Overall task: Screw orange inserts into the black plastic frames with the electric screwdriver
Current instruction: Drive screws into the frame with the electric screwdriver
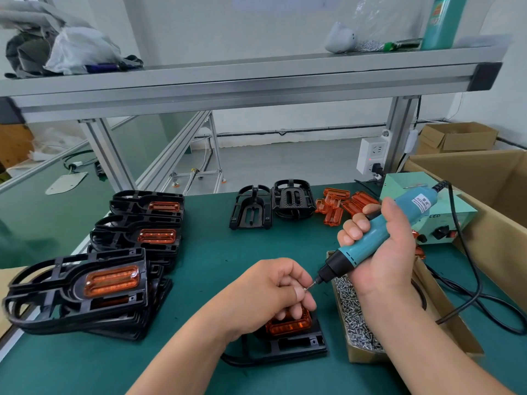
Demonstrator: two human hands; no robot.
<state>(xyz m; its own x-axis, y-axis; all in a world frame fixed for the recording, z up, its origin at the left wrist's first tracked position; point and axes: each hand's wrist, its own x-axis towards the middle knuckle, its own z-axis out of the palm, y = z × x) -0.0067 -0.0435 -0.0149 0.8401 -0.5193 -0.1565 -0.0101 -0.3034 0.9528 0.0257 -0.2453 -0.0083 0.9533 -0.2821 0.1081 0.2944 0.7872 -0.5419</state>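
Note:
My right hand (379,246) grips the teal electric screwdriver (379,238), tilted with its black tip pointing down-left. My left hand (273,289) pinches a small screw (306,288) against the bit's tip. Below the left hand lies a black plastic frame (288,346) with an orange insert (289,326) seated in it, partly hidden by my fingers. Loose orange inserts (342,205) lie at the back right. Two bare black frames (271,208) stand behind the work spot.
Stacks of black frames with orange inserts (114,280) fill the left of the green mat. A cardboard tray of screws (353,317) sits under my right wrist. The screwdriver's power box (445,220) and cable (470,280) are at right, beside a large carton (493,195).

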